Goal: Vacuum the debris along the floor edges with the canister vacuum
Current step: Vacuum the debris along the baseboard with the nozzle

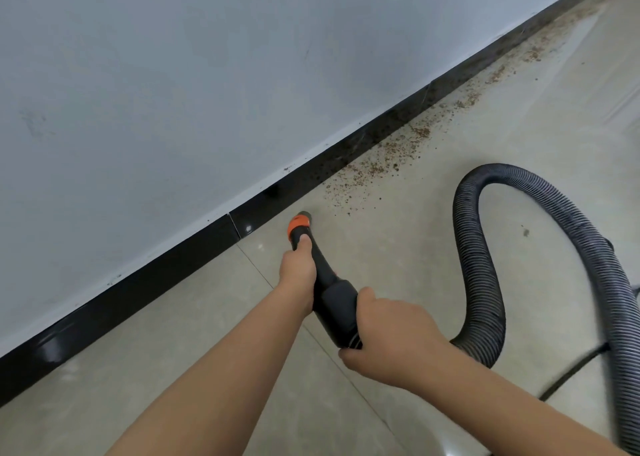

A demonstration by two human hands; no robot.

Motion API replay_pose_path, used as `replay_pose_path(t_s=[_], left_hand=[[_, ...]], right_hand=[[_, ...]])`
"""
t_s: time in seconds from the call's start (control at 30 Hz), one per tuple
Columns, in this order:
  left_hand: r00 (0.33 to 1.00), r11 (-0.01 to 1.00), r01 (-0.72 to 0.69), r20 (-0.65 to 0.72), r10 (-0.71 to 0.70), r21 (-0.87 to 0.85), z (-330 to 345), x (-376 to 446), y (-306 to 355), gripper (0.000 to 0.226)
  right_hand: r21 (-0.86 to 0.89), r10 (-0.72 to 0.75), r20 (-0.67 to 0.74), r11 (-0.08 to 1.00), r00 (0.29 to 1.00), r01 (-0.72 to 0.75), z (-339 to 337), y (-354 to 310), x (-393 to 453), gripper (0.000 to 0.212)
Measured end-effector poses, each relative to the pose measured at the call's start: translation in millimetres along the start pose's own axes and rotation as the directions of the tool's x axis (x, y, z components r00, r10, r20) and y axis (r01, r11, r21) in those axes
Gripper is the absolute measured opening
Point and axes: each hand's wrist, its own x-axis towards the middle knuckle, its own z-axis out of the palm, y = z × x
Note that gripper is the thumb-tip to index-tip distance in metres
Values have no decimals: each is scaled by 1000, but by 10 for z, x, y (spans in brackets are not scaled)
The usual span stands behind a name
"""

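A black vacuum handle [334, 296] with an orange collar [298, 223] points down at the floor beside the black baseboard [194, 258]. My left hand [298, 268] grips the front of the handle just behind the collar. My right hand [388, 338] grips its rear end, where the ribbed grey hose [478, 255] joins. Brown debris [377, 165] lies scattered along the baseboard, starting just beyond the nozzle tip and running to the far right. The canister itself is out of view.
The hose loops up and curves away to the lower right. A thin black cord [571, 372] crosses the tiled floor under it. A pale wall [173, 92] rises above the baseboard. One small speck [526, 232] lies apart on the floor.
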Motion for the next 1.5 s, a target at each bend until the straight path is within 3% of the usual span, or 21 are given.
replay_pose_path(t_s=[0.13, 0.37, 0.53, 0.87, 1.03, 1.17, 1.33, 1.5], left_hand=[[998, 1000, -1, 58, -1, 18, 2, -10, 97, 37], [993, 998, 9, 121, -17, 66, 272, -95, 156, 40], [993, 990, -26, 119, 10, 139, 495, -79, 70, 57], [969, 981, 8, 242, -56, 194, 715, -208, 62, 47], [987, 981, -44, 159, 13, 191, 626, -121, 118, 51], [991, 934, -131, 10, 136, 332, 538, 45, 124, 53], [974, 831, -211, 43, 220, 515, 544, 67, 155, 48], [983, 831, -176, 56, 172, 528, 535, 103, 136, 52]], right_hand=[[35, 32, -7, 999, 999, -32, 48, -79, 58, 42], [13, 94, -28, 996, 995, -93, -81, 104, 41, 44], [-2, 110, 8, 994, 994, -110, -154, 359, -19, 42], [-2, 96, 146, 995, 985, -97, -468, 692, -171, 38], [65, 85, 131, 993, 988, -94, -335, 622, 18, 36], [112, 114, 110, 986, 987, -126, -153, 501, 239, 40], [184, 155, 42, 970, 987, -160, -20, 420, 422, 43], [181, 139, 12, 974, 990, -139, 68, 464, 474, 44]])
